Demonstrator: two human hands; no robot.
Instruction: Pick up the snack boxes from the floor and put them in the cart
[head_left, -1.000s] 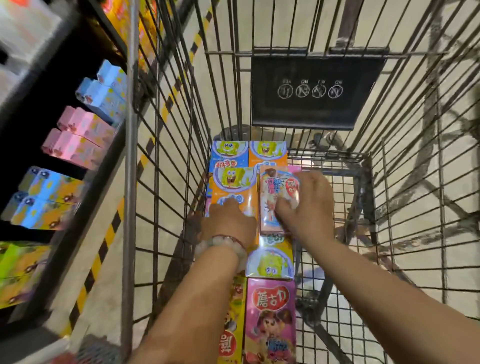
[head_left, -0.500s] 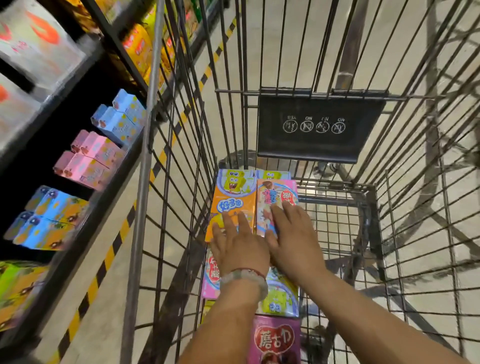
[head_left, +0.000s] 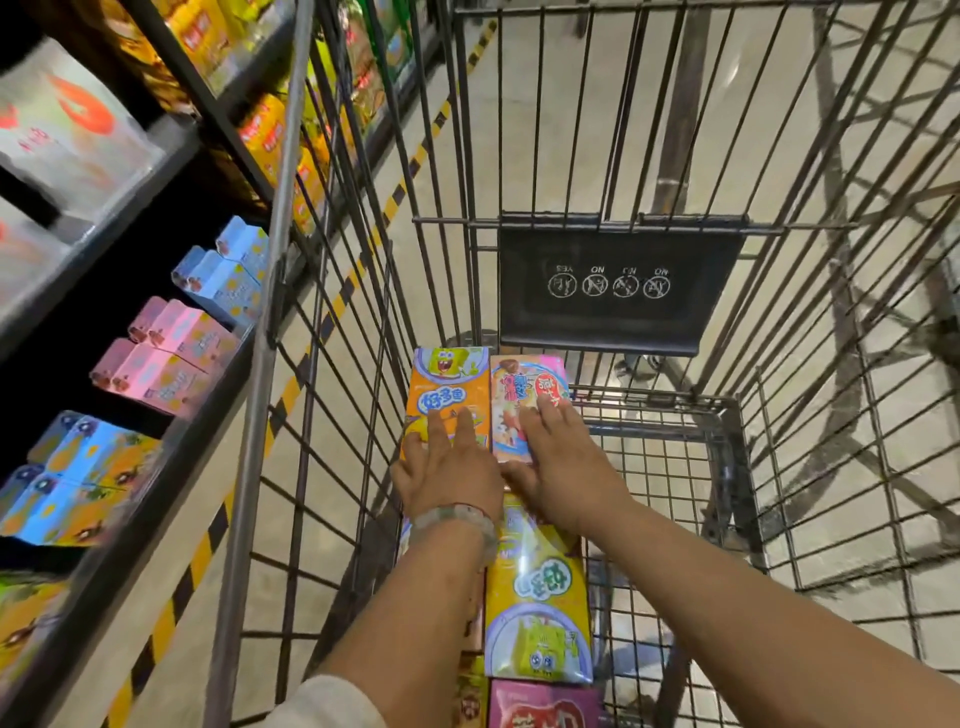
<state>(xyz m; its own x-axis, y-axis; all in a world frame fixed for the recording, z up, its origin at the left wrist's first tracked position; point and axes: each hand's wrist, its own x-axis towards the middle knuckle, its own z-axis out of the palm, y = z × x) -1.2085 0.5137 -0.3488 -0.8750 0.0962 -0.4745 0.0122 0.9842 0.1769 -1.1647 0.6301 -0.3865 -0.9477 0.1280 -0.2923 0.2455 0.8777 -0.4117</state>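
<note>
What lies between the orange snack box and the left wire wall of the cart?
Nothing: in the head view the orange snack box sits close against the cart's left wire wall.

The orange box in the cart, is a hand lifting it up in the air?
No, the orange box lies flat in the cart with the left hand resting open on top of it.

Upside-down "NO" x3, "YES" on black cart flap (head_left: 618, 291)

Pale concrete floor (head_left: 519, 130) — yellow-black hazard stripe (head_left: 332, 306) beside dark stocked shelving (head_left: 130, 171).
</note>
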